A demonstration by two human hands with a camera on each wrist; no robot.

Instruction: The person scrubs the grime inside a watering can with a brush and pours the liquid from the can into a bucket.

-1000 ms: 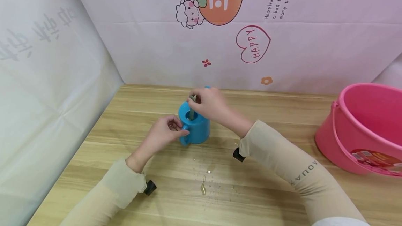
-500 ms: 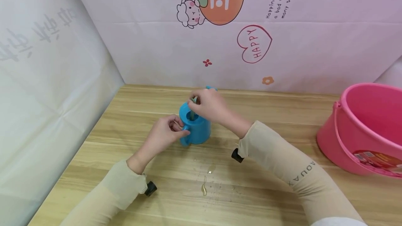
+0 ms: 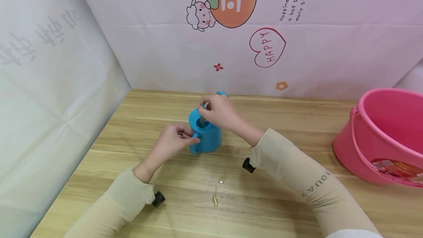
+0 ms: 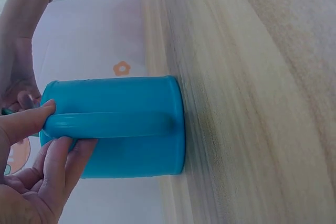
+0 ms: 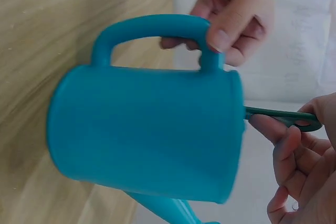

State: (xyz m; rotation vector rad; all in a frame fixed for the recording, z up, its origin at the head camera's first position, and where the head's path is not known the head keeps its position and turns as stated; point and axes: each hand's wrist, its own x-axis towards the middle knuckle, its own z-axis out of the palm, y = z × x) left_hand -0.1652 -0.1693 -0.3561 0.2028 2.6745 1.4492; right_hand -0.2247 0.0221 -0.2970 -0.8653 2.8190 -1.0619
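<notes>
A blue watering can (image 3: 209, 139) stands upright on the wooden table. At its side handle (image 5: 152, 26), my left hand (image 3: 172, 140) grips near the top with thumb and fingers. My right hand (image 3: 219, 111) is above the can's round top opening. It pinches a slim green handle (image 5: 281, 113) with a hole through its end, best seen in the right wrist view. The lower part of that tool goes down into the can and is hidden, so I cannot tell its kind. The can's spout (image 5: 165, 208) points away from the left hand.
A pink bucket (image 3: 350, 146) with a pink carrying handle stands at the right. Drops and a thin streak of liquid (image 3: 215, 197) lie on the wooden table (image 3: 185, 212) in front of the can. A printed white cloth (image 3: 165, 54) hangs behind.
The right hand and the green handle have shifted only slightly at the opening; pale bits seen inside it a second ago no longer show. The left hand keeps its grip, and the can stays put.
</notes>
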